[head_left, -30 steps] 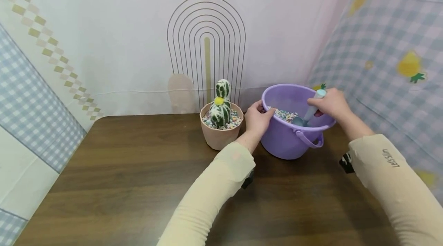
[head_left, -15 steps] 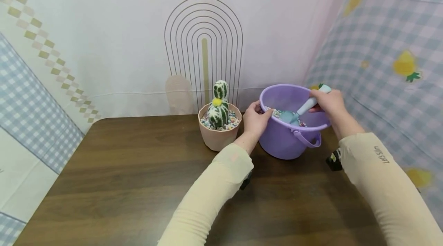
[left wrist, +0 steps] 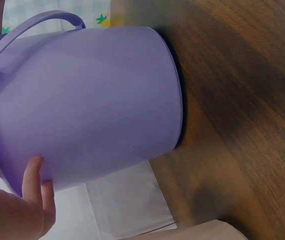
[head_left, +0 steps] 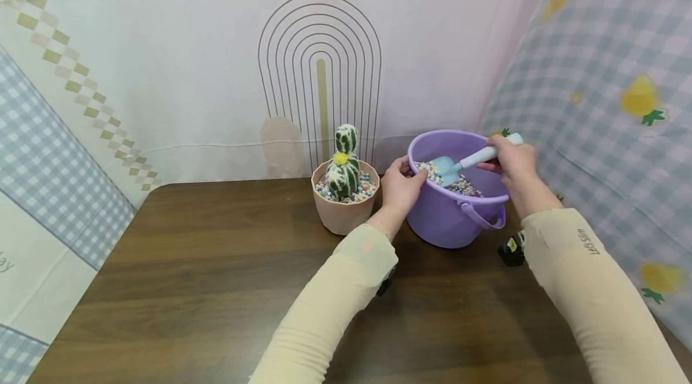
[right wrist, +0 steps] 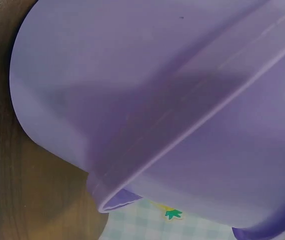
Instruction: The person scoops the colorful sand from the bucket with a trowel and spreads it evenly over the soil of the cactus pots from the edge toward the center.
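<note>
A purple bucket (head_left: 443,222) stands on the table, with small multicoloured pebbles (head_left: 464,187) inside. My left hand (head_left: 400,187) grips its left rim, thumb on the inner side and fingers against the outer wall, as the left wrist view also shows of the bucket (left wrist: 92,100). My right hand (head_left: 516,161) holds a small light-blue shovel (head_left: 444,169) by its pale handle over the bucket's right side. The shovel's blade lies at the pebbles near the left rim. In the right wrist view the bucket (right wrist: 107,65) and its handle fill the picture, and the hand is hardly visible.
Left of the bucket, close to my left hand, stands a pinkish pot (head_left: 342,216) with a cactus (head_left: 343,176) bearing a yellow flower among pebbles. The brown wooden table (head_left: 205,264) meets a patterned cloth (head_left: 216,71) at the back and a checked cloth (head_left: 605,131) at the right.
My right hand has tilted the shovel flatter, and its blade has swept leftward and up through the pebbles to the left rim. My left hand has stayed on the rim.
</note>
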A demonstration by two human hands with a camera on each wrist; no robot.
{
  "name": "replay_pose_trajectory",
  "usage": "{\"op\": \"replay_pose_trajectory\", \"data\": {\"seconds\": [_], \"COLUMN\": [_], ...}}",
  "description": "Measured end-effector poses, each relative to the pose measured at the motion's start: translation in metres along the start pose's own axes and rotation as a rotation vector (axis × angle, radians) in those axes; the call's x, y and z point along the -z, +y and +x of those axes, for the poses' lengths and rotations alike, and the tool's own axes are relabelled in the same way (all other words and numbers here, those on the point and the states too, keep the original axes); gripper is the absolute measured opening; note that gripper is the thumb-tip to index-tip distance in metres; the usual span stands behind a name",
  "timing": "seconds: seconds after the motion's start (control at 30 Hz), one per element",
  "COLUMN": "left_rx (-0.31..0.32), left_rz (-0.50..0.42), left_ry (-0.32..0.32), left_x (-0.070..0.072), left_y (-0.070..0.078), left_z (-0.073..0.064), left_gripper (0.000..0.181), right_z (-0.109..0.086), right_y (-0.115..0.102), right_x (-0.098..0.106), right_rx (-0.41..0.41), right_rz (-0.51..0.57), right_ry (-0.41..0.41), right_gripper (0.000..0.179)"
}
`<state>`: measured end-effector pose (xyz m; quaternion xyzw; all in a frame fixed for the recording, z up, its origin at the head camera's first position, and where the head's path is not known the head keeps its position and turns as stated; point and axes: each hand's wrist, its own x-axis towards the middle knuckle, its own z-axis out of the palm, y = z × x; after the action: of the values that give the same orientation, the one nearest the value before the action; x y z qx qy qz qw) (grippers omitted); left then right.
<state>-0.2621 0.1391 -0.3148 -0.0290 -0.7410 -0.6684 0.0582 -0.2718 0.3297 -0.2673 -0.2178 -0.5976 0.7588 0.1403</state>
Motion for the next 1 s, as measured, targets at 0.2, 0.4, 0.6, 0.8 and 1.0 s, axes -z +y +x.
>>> {"op": "replay_pose_trajectory", "data": {"seconds": [0.2,0.4,0.6,0.8,1.0], "left_rx": [0.001,0.007,0.000,-0.001,-0.042], "left_rz": [-0.009,0.001,0.000,-0.014,0.052], "left_ry": [-0.006,-0.009,0.005,0.019,0.008], "left_x": [0.000,0.000,-0.001,-0.003,0.005], "left_y": [-0.001,-0.002,-0.003,-0.003,0.003], "left_z": [0.001,0.002,0.000,-0.002,-0.008], "left_gripper": [0.045,0.046,0.046,0.045,0.044], "right_z": [0.002,0.005,0.009,0.010,0.009], "right_y": [-0.004,-0.010,-0.016,-0.018,-0.019], "right_x": [0.003,0.009,0.021,0.030,0.033], "right_rx": [-0.054,-0.065,-0.061,-0.100,-0.114], "right_rz": [0.089,0.134,0.209,0.212,0.205], "right_ry": [0.009,0.045,0.065,0.107,0.124], "right_gripper": [0.013,0.010,0.008,0.017,0.020]}}
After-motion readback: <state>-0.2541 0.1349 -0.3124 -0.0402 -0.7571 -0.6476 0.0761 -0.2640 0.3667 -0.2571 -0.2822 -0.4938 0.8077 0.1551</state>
